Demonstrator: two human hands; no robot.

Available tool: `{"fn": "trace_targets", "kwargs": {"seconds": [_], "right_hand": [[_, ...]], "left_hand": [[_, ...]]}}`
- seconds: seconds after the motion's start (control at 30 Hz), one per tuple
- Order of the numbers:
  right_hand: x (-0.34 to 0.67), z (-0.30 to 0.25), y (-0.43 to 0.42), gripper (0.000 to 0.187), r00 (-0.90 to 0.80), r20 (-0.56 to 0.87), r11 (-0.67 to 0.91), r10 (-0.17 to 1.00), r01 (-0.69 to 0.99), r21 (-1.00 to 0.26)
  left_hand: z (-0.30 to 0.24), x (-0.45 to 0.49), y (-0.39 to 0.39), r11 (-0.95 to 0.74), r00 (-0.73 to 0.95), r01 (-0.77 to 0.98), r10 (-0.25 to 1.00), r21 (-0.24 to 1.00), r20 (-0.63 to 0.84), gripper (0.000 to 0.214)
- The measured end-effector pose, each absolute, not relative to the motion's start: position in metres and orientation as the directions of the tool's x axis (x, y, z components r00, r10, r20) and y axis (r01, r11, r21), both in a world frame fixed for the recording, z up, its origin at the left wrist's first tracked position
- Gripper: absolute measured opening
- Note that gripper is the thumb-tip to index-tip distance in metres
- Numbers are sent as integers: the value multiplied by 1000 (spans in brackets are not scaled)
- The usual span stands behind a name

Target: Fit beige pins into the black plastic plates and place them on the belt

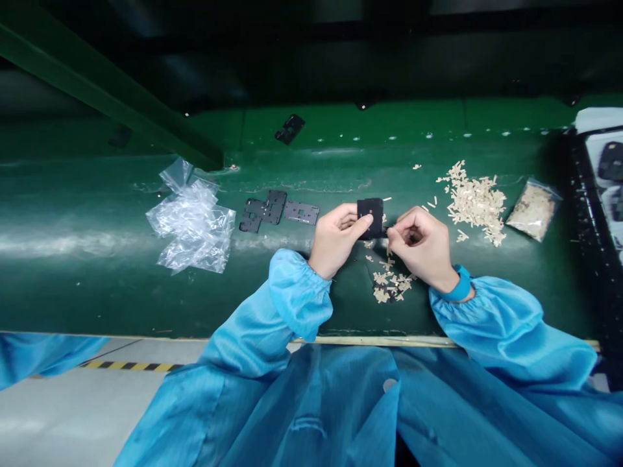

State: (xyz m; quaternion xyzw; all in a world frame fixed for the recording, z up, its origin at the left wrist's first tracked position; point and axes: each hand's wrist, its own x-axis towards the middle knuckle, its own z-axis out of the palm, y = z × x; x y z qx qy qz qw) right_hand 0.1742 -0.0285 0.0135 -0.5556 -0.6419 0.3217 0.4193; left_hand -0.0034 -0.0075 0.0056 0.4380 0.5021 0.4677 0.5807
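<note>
My left hand grips a small black plate upright between thumb and fingers, its face turned toward me. My right hand pinches a small piece, too small to identify, at the plate's right edge. Just below my hands lies a loose heap of cream strips. A larger heap of the same strips lies to the right of my right hand. Two flat black plates rest left of my left hand, and another lies beside them.
A crumpled clear plastic bag lies on the green bench mat, and a small bag of cream pieces lies at right. A black plate sits far back. A tray of black parts stands at right. A co-worker's blue sleeve shows at lower left.
</note>
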Motion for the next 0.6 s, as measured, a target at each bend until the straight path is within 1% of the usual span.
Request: {"fn": "trace_targets", "kwargs": {"seconds": [0.2, 0.33, 0.6], "right_hand": [[171, 17, -30, 20, -54, 207, 207, 977, 477, -854], [171, 17, -30, 21, -65, 199, 206, 978, 474, -856], [170, 16, -29, 22, -74, 220, 228, 973, 485, -844]], "left_hand": [[7, -2, -8, 178, 6, -81, 984, 981, -178, 19], [7, -2, -8, 152, -6, -37, 988, 988, -153, 18], [8, -2, -8, 133, -11, -26, 991, 991, -134, 19]]}}
